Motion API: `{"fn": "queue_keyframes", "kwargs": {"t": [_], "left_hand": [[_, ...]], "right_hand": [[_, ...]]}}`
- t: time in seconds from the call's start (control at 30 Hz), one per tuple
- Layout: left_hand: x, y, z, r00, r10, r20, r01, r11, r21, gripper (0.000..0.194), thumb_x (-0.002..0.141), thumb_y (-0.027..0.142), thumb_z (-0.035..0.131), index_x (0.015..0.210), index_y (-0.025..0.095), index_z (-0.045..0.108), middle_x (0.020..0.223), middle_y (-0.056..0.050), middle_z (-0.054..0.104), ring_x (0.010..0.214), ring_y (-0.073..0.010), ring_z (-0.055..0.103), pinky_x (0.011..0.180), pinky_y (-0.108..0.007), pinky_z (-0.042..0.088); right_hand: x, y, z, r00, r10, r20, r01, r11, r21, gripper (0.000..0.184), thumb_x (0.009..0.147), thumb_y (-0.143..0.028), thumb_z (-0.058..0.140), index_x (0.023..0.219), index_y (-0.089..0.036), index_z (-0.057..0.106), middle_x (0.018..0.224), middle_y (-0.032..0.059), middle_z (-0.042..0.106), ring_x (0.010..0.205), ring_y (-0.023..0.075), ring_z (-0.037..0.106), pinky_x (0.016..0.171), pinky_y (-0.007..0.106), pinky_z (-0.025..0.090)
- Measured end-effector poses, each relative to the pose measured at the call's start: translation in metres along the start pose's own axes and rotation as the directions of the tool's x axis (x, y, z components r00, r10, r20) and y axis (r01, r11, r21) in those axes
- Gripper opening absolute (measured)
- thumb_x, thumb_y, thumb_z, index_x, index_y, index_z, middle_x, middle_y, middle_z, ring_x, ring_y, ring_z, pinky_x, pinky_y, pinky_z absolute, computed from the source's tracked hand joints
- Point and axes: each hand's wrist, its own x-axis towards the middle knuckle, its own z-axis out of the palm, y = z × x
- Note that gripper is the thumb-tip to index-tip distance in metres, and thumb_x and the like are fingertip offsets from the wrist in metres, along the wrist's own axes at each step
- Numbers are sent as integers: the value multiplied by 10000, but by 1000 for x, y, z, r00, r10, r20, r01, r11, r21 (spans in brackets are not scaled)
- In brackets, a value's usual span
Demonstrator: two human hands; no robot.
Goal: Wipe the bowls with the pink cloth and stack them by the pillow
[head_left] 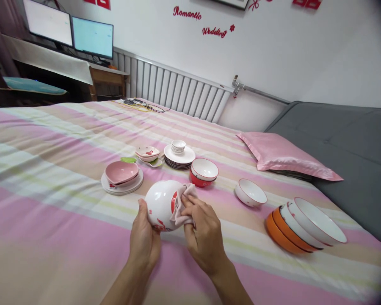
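A white bowl (161,200) with red designs is tipped on its side above the bed, its underside and red foot ring turned to the right. My left hand (144,237) grips it from the left, thumb on the outer wall. Bunched in my right hand (205,231) is a pale pink cloth (181,214), pressed against the bowl's base. Just beyond the bowl, two nested bowls (205,170), the lower one red, stand on the bedspread. To their left is a pink dish (121,171) on white plates (138,185). The inside of the held bowl is hidden from me.
Several large white and orange bowls (317,220) are nested at the right, near a single white bowl (250,192). Small cups (178,146) top a plate stack (188,157). Small dishes (147,152) sit beside it. A pink pillow (288,152) lies by the grey headboard (343,140).
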Motion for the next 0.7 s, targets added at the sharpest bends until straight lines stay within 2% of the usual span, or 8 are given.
{"fn": "queue_keyframes", "kwargs": {"t": [0.13, 0.23, 0.4, 0.5, 0.57, 0.6, 0.7], "left_hand": [[2, 2, -1, 1000, 5, -12, -5, 1000, -7, 360, 922, 361, 405, 1082, 155, 654, 942, -68, 737, 846, -177, 690, 741, -267, 557], [5, 3, -3, 1000, 1, -23, -1, 1000, 4, 354, 914, 369, 422, 1034, 148, 671, 905, -69, 740, 832, -183, 692, 737, -273, 558], [8, 2, -4, 997, -6, -78, 8, 1000, 25, 309, 897, 366, 465, 1001, 174, 684, 965, -42, 732, 808, -153, 690, 705, -241, 554], [8, 3, -3, 996, -42, -73, 41, 999, -8, 295, 914, 344, 440, 1007, 199, 680, 1004, -14, 725, 809, -121, 683, 678, -205, 547], [8, 5, -2, 996, -67, -64, 64, 997, -48, 291, 922, 326, 427, 985, 196, 680, 957, -4, 734, 766, -106, 683, 649, -187, 544], [8, 7, -2, 994, -88, -62, 84, 994, -67, 286, 923, 318, 426, 966, 192, 679, 912, 1, 738, 729, -100, 682, 622, -179, 541], [7, 9, -3, 979, -192, -65, 185, 978, -98, 258, 916, 309, 443, 914, 185, 669, 764, 20, 733, 607, -96, 668, 538, -174, 530]], "right_hand": [[3, 1, -6, 999, -16, 28, 12, 989, 149, 263, 729, 2, 414, 808, -203, 559, 1018, 61, 694, 1038, 192, 591, 849, 348, 448], [3, 2, -10, 996, -7, 91, -9, 984, 178, 266, 706, -1, 402, 787, -210, 546, 867, 25, 692, 898, 176, 617, 769, 314, 431], [4, 9, -16, 987, 92, 132, -86, 995, -55, 230, 668, -10, 398, 705, -200, 522, 683, 9, 628, 666, 166, 554, 642, 294, 352], [3, 17, -20, 979, 200, 36, -193, 970, -147, 233, 673, -15, 399, 700, -204, 532, 675, 11, 620, 652, 172, 539, 638, 299, 345], [3, 21, -22, 949, 302, -89, -307, 949, -63, 259, 700, -33, 395, 780, -208, 567, 776, 31, 653, 737, 193, 580, 681, 313, 388], [3, 21, -23, 918, 372, -139, -371, 928, 33, 274, 727, -51, 398, 852, -210, 584, 857, 42, 667, 791, 202, 603, 702, 319, 416], [3, 19, -22, 793, 590, -150, -501, 773, 390, 326, 829, -145, 420, 1114, -223, 558, 1078, 68, 654, 917, 204, 641, 722, 310, 492]]}}
